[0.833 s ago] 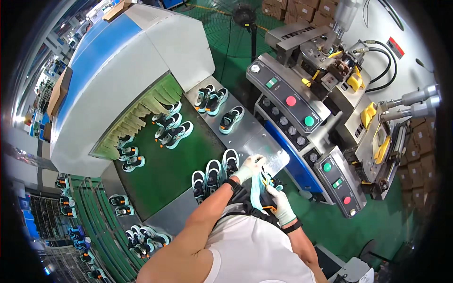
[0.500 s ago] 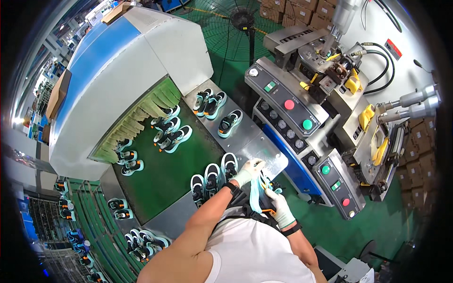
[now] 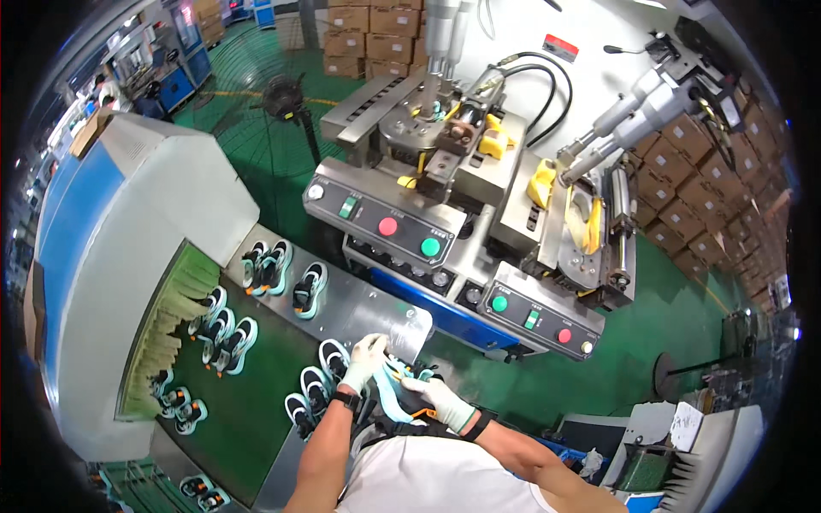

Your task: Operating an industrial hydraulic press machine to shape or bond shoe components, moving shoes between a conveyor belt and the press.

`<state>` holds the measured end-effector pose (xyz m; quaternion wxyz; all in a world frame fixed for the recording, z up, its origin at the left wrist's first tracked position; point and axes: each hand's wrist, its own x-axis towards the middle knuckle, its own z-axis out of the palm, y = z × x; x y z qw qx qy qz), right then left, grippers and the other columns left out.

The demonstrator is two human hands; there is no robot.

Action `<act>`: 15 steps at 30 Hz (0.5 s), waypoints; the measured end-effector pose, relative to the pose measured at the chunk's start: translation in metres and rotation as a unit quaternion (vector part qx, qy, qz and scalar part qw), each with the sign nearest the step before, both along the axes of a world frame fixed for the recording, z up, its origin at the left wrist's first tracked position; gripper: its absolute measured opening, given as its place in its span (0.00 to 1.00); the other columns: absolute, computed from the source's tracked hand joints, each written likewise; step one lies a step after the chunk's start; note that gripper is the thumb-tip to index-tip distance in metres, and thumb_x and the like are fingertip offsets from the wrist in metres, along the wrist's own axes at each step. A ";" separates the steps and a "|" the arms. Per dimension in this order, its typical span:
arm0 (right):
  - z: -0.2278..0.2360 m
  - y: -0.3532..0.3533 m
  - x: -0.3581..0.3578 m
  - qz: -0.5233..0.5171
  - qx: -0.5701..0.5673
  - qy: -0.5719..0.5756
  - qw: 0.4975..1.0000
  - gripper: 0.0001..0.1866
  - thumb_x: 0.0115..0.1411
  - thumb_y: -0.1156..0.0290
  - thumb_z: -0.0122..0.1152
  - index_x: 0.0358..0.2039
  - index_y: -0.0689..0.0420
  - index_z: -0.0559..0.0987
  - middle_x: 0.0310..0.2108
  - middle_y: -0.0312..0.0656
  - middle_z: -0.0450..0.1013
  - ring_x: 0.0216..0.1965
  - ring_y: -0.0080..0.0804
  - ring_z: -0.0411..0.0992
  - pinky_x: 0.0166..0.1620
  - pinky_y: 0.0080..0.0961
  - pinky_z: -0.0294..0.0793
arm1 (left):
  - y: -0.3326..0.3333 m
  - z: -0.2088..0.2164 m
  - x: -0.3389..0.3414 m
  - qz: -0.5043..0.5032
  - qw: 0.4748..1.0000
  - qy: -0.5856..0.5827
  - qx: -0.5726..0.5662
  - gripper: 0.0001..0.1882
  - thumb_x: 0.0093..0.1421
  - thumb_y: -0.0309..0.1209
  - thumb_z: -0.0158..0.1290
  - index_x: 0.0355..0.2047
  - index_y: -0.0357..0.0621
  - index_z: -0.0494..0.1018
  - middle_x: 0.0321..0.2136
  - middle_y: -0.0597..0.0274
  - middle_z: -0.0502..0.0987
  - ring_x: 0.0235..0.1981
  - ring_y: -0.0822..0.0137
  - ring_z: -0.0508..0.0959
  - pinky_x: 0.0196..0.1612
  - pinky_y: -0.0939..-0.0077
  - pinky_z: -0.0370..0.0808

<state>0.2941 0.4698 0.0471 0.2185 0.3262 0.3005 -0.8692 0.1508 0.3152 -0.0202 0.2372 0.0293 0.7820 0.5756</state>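
In front of my body I hold a shoe (image 3: 390,400) with a light-blue sole, black and orange parts. My right hand (image 3: 442,403), in a white glove, grips it from the right, thumb along its upper side. My left hand (image 3: 364,362), also gloved, has its fingers closed at the shoe's far end; what they pinch there is too small to make out. Just left of that hand, three black and light-blue shoes (image 3: 315,391) stand in a row on the metal ledge (image 3: 363,312).
More such shoes lie on the ledge and on a green conveyor belt (image 3: 248,406) by a blue-and-white machine (image 3: 137,256) with a fringed opening. Ahead stands a press machine (image 3: 453,222) with coloured buttons. A fan (image 3: 282,98) and stacked cartons (image 3: 376,38) are behind.
My view has swung to the right, so the press machine now sits nearer the middle and the conveyor further left. Both hands stay on the shoe.
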 end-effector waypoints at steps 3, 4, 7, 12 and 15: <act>0.006 0.001 0.000 -0.004 0.036 -0.025 0.999 0.20 0.57 0.66 0.72 0.45 0.64 0.79 0.40 0.42 0.80 0.37 0.32 0.79 0.43 0.27 0.79 | 0.006 0.019 0.000 0.006 0.998 -0.051 0.029 0.16 0.64 0.38 0.53 0.42 0.38 0.80 0.35 0.53 0.83 0.37 0.64 0.82 0.44 0.70 0.77; 0.010 -0.006 0.000 0.015 0.042 -0.024 0.999 0.20 0.56 0.66 0.72 0.45 0.64 0.79 0.40 0.42 0.80 0.37 0.32 0.79 0.43 0.28 0.79 | -0.006 -0.003 0.000 0.019 0.999 0.033 0.031 0.16 0.64 0.38 0.53 0.42 0.38 0.80 0.34 0.54 0.83 0.36 0.66 0.82 0.43 0.72 0.77; 0.006 -0.007 0.000 0.025 0.039 -0.034 0.998 0.21 0.56 0.65 0.73 0.45 0.65 0.79 0.41 0.42 0.80 0.38 0.31 0.78 0.43 0.26 0.78 | -0.012 -0.012 0.001 0.005 1.000 -0.018 0.015 0.14 0.66 0.34 0.52 0.44 0.36 0.79 0.37 0.59 0.83 0.38 0.69 0.81 0.42 0.75 0.78; 0.002 -0.004 0.002 0.019 0.036 -0.009 0.999 0.20 0.61 0.65 0.67 0.47 0.66 0.78 0.42 0.44 0.79 0.37 0.31 0.79 0.43 0.28 0.80 | -0.004 0.013 0.000 0.017 0.998 -0.041 0.047 0.14 0.67 0.33 0.52 0.44 0.35 0.78 0.37 0.58 0.83 0.38 0.68 0.81 0.43 0.75 0.77; 0.027 -0.007 -0.004 0.027 0.019 0.005 0.999 0.21 0.61 0.64 0.67 0.48 0.66 0.78 0.41 0.43 0.79 0.37 0.29 0.79 0.43 0.24 0.79 | -0.008 0.039 -0.009 -0.025 0.999 0.033 0.014 0.14 0.66 0.33 0.52 0.44 0.35 0.78 0.37 0.57 0.83 0.38 0.68 0.81 0.44 0.74 0.77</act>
